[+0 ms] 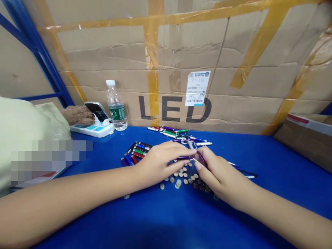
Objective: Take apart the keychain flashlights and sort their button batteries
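The left hand point(161, 159) is reaching over the middle of the blue table point(129, 223), its fingers closing around a slim purple tube point(183, 158), thumb below and forefinger above; the right hand point(219, 170) is meeting it from the other side, thumb and forefinger pinching a purple part point(202, 158); whether tube and part are joining as one piece, I cannot tell, as the fingers are covering much of both; a silver tip point(190, 144) is showing just above the fingertips of the left hand; both purple things are sitting above the table's middle, between the two hands; small round discs point(185, 174) are lying scattered beneath the hands, some partly hiding behind the right one; short coloured tubes point(140, 151) are lying close together just beyond the left wrist; a loose heap of pens point(169, 134) is spreading toward the table's far edge; a few thin sticks point(250, 176) are lying beyond the right hand, toward the table's right edge; near the far left corner a water bottle point(117, 112) is standing upright beside a white power strip point(105, 130); a large cardboard box point(116, 52) is rising along the far edge.
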`<state>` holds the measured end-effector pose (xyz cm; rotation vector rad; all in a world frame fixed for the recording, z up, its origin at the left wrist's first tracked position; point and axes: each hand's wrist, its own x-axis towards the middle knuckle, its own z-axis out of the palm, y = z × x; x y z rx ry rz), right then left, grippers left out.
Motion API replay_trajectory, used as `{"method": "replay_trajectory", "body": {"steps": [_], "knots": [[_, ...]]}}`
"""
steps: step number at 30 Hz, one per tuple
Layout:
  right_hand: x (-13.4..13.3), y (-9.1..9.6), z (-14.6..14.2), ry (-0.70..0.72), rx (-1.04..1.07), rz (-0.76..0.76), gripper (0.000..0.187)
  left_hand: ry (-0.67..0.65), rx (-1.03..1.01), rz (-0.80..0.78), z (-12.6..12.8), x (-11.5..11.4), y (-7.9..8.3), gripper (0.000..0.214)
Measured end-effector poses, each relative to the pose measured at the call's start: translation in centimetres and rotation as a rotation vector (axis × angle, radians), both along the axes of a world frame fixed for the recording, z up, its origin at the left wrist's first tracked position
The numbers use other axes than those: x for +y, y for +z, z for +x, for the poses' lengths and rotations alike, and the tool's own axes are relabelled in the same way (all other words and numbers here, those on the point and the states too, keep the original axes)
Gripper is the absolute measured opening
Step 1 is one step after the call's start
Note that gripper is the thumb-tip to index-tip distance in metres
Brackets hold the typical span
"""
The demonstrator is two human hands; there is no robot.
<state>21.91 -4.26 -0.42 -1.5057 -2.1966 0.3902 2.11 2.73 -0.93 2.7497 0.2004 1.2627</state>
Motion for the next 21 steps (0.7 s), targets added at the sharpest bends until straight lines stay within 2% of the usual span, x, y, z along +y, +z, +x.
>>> {"method": "replay_trajectory", "body": {"steps": [6,10,15,21], "knots": [[0.25,-0.02,-0.31,-0.077,-0.203,0.066,0.015,0.005,0.008,0.011,0.11,-0.13,-0.13,0.029],[0.42,0.25,-0.31,-0.117,-0.267,0.055,0.013,0.027,0.021,0.008,0.26,-0.39,-0.11,0.028],[0.42,0.20,-0.25,-0.110,-0.104,0.068,0.017,0.041,-0.009,0.008,0.38,-0.69,-0.11,0.025],[0.02,-0.30,-0.88,-0.100,0.144,0.089,0.024,-0.022,-0.064,0.019,0.40,-0.66,-0.02,0.023]]}}
